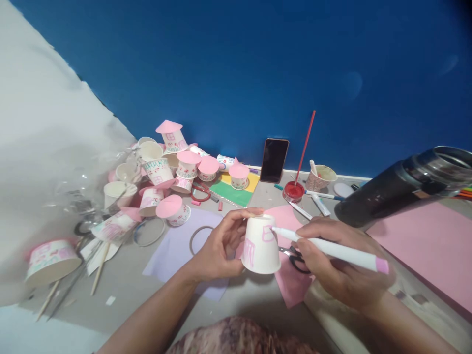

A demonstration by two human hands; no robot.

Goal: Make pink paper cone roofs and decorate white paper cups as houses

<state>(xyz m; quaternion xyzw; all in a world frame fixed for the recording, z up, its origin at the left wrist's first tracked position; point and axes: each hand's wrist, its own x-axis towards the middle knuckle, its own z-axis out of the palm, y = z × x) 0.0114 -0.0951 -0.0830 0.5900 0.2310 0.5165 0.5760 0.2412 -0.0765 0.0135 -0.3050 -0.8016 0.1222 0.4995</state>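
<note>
My left hand [220,246] grips a white paper cup [260,246] held upside down, thumb on one side and fingers over its base. The cup bears pink drawn shapes: a door at its lower left and a small window higher up. My right hand [337,263] is closed on a white marker with a pink end [332,249]; its tip touches the cup by the window drawing. Black-handled scissors [297,258] lie on pink paper [291,282] under my right hand.
A heap of decorated cups with pink roofs [173,172] fills the back left. A phone [274,160] leans on the blue wall. A red paint pot with a stick [294,191], markers [320,204], a black flask [401,184] and a pink sheet [435,246] lie to the right.
</note>
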